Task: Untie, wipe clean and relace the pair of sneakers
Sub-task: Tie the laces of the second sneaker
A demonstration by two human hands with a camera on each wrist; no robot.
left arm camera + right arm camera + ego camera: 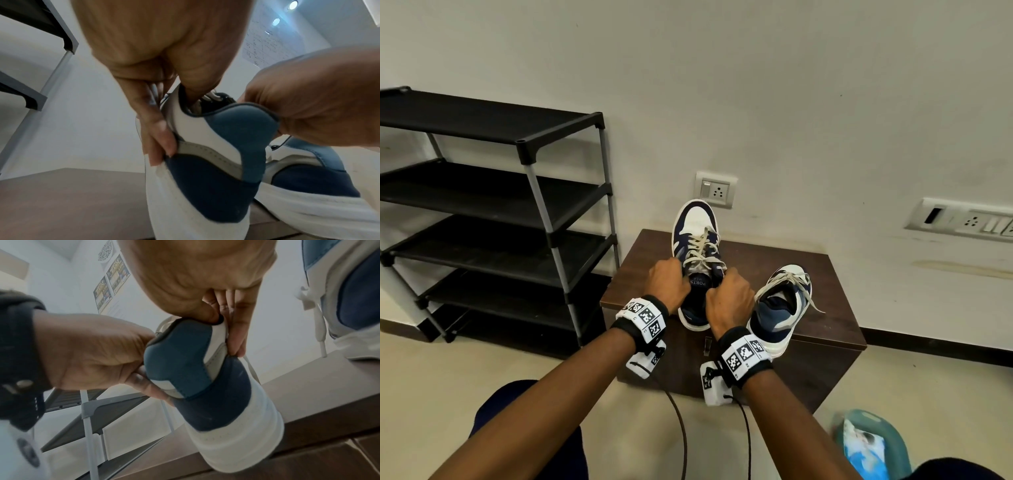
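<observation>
**Both hands gripping one sneaker by its collar**

Head view: gripping the held sneaker (697,253) at the collar on the cabinet (835,308), left hand (669,282) and right hand (729,296) curling round opposite sides; heel resting near, toe tipping up and away toward the wall. Second sneaker (780,308) lying just beside.

Left wrist view: pinching the padded collar, fingers (162,134) along the side; likely light, soft upper, stiff sole.

Right wrist view: clamping thumb inside, fingers (236,337) outside.
</observation>
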